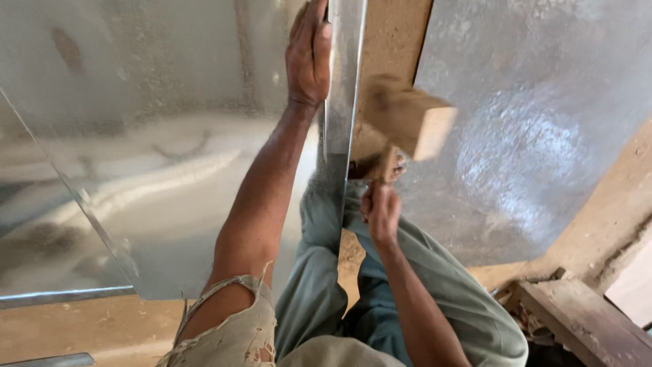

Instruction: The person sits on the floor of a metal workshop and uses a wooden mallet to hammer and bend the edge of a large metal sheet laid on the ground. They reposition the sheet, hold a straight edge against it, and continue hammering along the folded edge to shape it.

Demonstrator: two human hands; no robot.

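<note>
Head view: our left hand (309,58) presses flat, fingers spread, on folded sheet-metal edge (339,88) at top centre; right hand (382,214) fist-closed around wooden mallet (407,122), blurred. Risk, we judge: mallet glances, strikes left fingers; sharp edge cuts palm.

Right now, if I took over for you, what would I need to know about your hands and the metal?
Left hand: flat on the sheet, pressing beside the folded edge.
Right hand: gripping the mallet, raised and blurred over the edge.
The sheet stands between the knees; another sheet lies to the right.
Done: the edge is already bent up.
Left: I can't tell how much more hammering it needs.
</note>
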